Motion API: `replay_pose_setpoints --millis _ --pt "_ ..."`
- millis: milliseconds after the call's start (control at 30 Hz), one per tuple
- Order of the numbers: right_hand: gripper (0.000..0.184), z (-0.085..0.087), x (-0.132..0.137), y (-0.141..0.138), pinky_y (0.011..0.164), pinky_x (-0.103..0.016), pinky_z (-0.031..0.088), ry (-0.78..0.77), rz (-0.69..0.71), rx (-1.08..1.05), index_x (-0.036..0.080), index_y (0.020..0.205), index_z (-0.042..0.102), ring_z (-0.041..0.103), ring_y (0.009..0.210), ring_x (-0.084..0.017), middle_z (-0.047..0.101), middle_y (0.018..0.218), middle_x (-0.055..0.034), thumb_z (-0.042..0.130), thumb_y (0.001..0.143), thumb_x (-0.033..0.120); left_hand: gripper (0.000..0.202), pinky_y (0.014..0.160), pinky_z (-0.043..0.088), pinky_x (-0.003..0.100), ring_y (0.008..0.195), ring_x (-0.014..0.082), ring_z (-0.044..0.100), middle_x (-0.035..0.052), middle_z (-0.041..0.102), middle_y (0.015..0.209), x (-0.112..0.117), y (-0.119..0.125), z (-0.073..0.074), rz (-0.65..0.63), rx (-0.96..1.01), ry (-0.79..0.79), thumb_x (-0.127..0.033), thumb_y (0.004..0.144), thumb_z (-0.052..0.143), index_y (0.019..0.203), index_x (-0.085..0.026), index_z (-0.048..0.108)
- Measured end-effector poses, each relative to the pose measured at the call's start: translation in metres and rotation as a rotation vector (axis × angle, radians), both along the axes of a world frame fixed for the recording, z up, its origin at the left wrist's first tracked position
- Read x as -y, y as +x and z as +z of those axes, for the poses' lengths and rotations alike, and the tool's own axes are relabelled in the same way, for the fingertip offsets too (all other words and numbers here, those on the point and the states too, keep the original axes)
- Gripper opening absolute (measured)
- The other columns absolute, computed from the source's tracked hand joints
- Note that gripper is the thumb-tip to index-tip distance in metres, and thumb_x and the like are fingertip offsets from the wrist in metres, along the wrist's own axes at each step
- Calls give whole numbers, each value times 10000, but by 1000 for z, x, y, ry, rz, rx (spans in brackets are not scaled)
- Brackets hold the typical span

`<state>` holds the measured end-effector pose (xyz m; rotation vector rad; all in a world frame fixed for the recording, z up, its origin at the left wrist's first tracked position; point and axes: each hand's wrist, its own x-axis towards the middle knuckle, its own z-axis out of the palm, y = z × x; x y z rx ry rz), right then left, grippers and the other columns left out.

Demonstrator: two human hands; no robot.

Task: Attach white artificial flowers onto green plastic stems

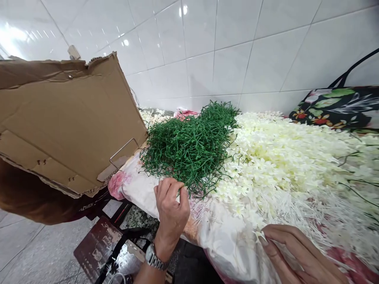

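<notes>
In the head view, the right hand [299, 250] pinched a small white flower [258, 234] before the blossom heap [275, 161], while the left hand [173, 203] curled nearly closed beside the green stems [186, 146], its grip on any stem unclear. Single-piece handling seemed in hand; the next move called for a steady pinch.

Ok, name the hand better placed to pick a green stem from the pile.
Probably the left hand: it is beside the green pile, while the right hand is farther off, pinching a pale blossom.
</notes>
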<state>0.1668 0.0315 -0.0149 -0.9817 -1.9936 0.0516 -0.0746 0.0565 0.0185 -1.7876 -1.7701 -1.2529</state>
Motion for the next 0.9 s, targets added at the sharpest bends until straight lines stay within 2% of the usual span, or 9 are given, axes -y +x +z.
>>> replay_pose_setpoints --millis 100,200,300,400,500,633,733,800,900 --pt "89 6 2 -3 651 -249 478 10 2 -49 188 860 555 602 705 -136 584 774 -34 474 895 201 129 720 431 346 769 182 548 39 559 780 19 -1 -5 -12 5 71 -54 802 520 794 -166 583" --pt "68 8 2 -6 677 -232 466 1 13 -77 166 866 550 588 717 -124 569 784 -41 485 885 162 201 693 464 317 774 166 538 47 541 827 38 4 -13 -145 3 100 -15 793 516 896 -169 593" --pt "57 8 3 -7 687 -236 460 -4 34 -93 149 890 539 576 724 -123 564 796 -48 516 858 107 281 629 466 289 744 162 526 56 540 827 51 16 -22 -308 -17 39 25 769 500 939 -175 599" --pt "89 8 5 -7 673 -240 460 -23 4 -131 152 888 540 571 718 -123 567 786 -43 529 844 76 303 591 444 290 690 161 507 56 558 766 56 31 -29 -455 -62 -30 50 746 463 897 -171 605" --pt "92 10 6 -7 666 -237 463 -45 -10 -147 154 868 547 567 718 -122 572 771 -40 534 837 69 305 618 432 314 689 169 509 64 590 755 57 39 -32 -523 -102 -128 48 751 438 896 -158 610" --pt "86 14 6 -8 647 -239 469 -51 -14 -149 147 843 560 568 700 -122 577 751 -40 542 826 65 290 685 428 342 759 186 535 70 614 815 56 37 -26 -510 -14 -248 -1 780 457 969 -162 607" --pt "79 14 7 -8 621 -246 477 -48 -13 -144 148 838 567 570 681 -126 579 741 -38 542 823 74 186 682 413 338 724 182 537 44 598 739 48 37 -17 -409 66 -266 -44 796 472 860 -158 605" --pt "75 14 7 -9 615 -253 482 -51 -13 -140 150 837 567 570 680 -130 582 743 -39 541 824 81 134 680 396 348 699 188 532 35 585 691 38 42 -11 -296 29 -343 -93 809 488 758 -161 592" --pt "71 13 7 -9 616 -259 483 -59 -11 -136 148 834 562 565 685 -134 581 742 -44 537 826 83 161 704 378 374 719 215 543 46 595 692 22 54 -6 -173 -116 -497 -148 805 506 653 -169 556"
